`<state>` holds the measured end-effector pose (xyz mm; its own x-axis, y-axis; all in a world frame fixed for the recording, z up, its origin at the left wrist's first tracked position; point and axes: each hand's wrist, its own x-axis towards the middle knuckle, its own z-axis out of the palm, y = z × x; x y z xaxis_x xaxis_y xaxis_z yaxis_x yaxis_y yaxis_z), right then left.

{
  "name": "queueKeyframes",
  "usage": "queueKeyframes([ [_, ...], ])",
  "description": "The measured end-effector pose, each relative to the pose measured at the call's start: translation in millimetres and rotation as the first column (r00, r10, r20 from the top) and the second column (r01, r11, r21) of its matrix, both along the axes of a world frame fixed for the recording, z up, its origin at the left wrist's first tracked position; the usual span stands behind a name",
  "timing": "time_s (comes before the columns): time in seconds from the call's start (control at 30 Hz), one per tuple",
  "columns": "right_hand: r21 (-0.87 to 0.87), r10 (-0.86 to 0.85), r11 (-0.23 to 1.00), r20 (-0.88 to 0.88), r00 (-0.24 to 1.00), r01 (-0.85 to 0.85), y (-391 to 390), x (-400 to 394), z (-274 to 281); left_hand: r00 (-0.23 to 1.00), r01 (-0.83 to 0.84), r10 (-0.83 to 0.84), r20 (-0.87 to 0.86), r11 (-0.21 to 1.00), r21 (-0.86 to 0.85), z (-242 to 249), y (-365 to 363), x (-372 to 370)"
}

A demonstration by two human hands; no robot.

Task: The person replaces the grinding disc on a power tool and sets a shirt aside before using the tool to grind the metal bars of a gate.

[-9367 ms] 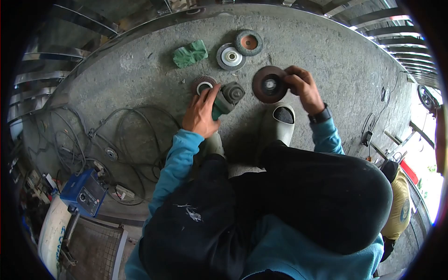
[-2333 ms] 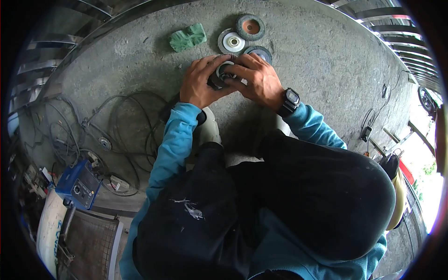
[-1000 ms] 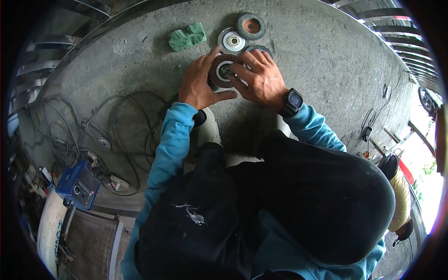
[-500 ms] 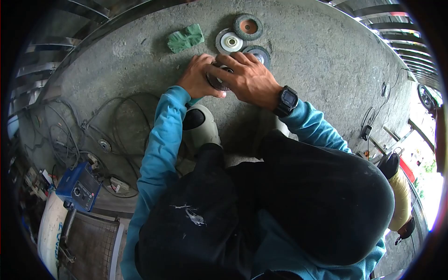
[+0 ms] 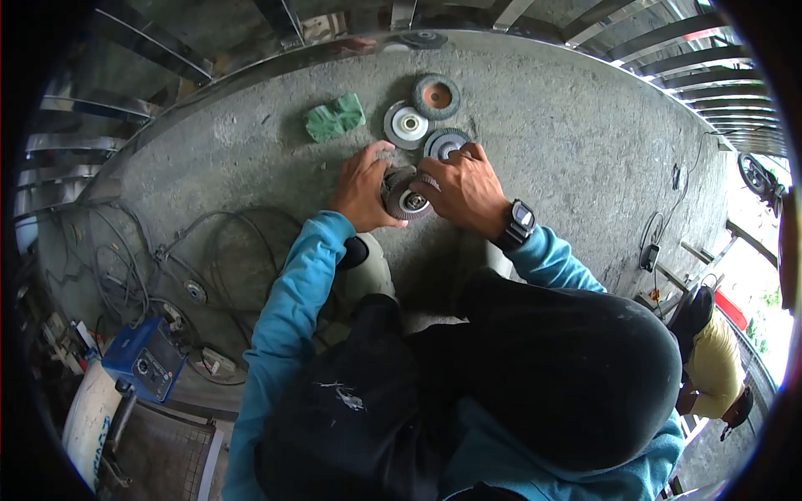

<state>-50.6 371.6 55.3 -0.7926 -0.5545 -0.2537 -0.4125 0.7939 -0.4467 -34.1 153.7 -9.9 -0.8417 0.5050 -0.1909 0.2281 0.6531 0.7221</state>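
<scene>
My left hand (image 5: 361, 190) curves around the grey head of what looks like an angle grinder (image 5: 399, 176), whose body is mostly hidden. A brown flap disc (image 5: 401, 205) with a metal centre sits at that head, facing up toward me. My right hand (image 5: 469, 194) grips the disc's right edge, fingers closed on its rim. Just beyond the right fingers lies a grey flap disc (image 5: 444, 144). Beside it on the floor are a white-centred disc (image 5: 408, 125) and a dark disc with an orange-brown centre (image 5: 437, 97).
A crumpled green cloth (image 5: 336, 118) lies left of the discs. Cables (image 5: 217, 225) coil at the left, near a blue machine (image 5: 144, 359). Metal bars (image 5: 276, 21) border the concrete floor. A person in a yellow top (image 5: 715, 367) bends over at the right.
Both hands have come slightly nearer to me and moved apart, showing more of the flap disc. My right fingers now hold its edge instead of covering its top. The view has tilted up.
</scene>
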Motion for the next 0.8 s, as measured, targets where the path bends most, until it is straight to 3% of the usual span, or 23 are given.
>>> queueKeyframes([
  [0.07, 0.066, -0.036, 0.997, 0.028, 0.999, 0.034, -2.0, -1.5, 5.4, 1.0, -0.002, 0.003, -0.015, 0.999, 0.036, 0.1, -0.7, -1.7],
  [0.13, -0.116, 0.025, 0.991, -0.322, 0.946, -0.065, -12.9, -2.4, 8.2, 0.999, 0.021, -0.02, -0.034, 0.999, 0.031, -0.3, -1.3, -3.1],
  [0.2, -0.157, 0.05, 0.983, -0.288, 0.956, -0.099, -20.3, 0.7, -7.7, 1.0, 0.025, -0.024, -0.018, 0.999, 0.043, -2.3, -1.9, -3.8],
  [0.27, -0.091, 0.251, 0.942, -0.449, 0.858, -0.323, -27.5, 0.5, -13.6, 0.999, 0.027, -0.024, -0.046, 0.998, 0.064, -15.8, -6.5, -1.9],
  [0.3, -0.184, 0.218, 0.913, -0.534, 0.817, -0.364, -34.7, -1.1, -18.8, 1.0, 0.014, -0.011, -0.022, 0.992, 0.123, -21.6, -8.9, -1.6],
  [0.4, -0.273, 0.281, 0.843, -0.509, 0.813, -0.463, -39.7, -11.9, -48.6, 0.998, -0.028, 0.017, 0.066, 0.984, 0.173, -15.3, -8.2, -5.1],
  [0.47, -0.271, 0.277, 0.853, -0.488, 0.828, -0.445, -42.0, -14.2, -58.0, 0.994, -0.022, 0.008, 0.108, 0.991, 0.134, -11.8, -9.1, -10.8],
  [0.5, -0.347, 0.122, 0.906, -0.331, 0.936, -0.241, -44.1, -11.4, -57.9, 0.994, -0.016, 0.001, 0.106, 0.991, 0.132, -12.6, -9.2, -11.0],
  [0.57, -0.387, -0.164, 0.912, -0.044, 0.985, 0.135, -49.0, -7.8, -57.7, 0.965, -0.192, 0.152, 0.216, 0.965, 0.179, -15.0, -6.8, -12.9],
  [0.6, -0.385, -0.167, 0.913, -0.052, 0.985, 0.134, -51.3, -8.5, -56.2, 0.967, -0.188, 0.148, 0.208, 0.965, 0.183, -12.9, -5.0, -15.2],
  [0.67, -0.464, -0.352, 0.84, -0.071, 0.933, 0.281, -53.7, -9.9, -54.2, 0.982, -0.169, 0.15, 0.117, 0.971, 0.168, -7.7, -3.3, -16.0],
  [0.73, -0.473, -0.339, 0.846, -0.121, 0.933, 0.246, -51.0, -17.0, -55.9, 0.985, -0.171, 0.163, 0.063, 0.973, 0.154, -2.7, 2.4, -19.1],
  [0.8, -0.482, -0.302, 0.859, -0.201, 0.932, 0.174, -47.2, -20.7, -57.6, 0.959, -0.282, 0.281, 0.034, 0.957, 0.065, -3.3, 7.8, -18.8],
])
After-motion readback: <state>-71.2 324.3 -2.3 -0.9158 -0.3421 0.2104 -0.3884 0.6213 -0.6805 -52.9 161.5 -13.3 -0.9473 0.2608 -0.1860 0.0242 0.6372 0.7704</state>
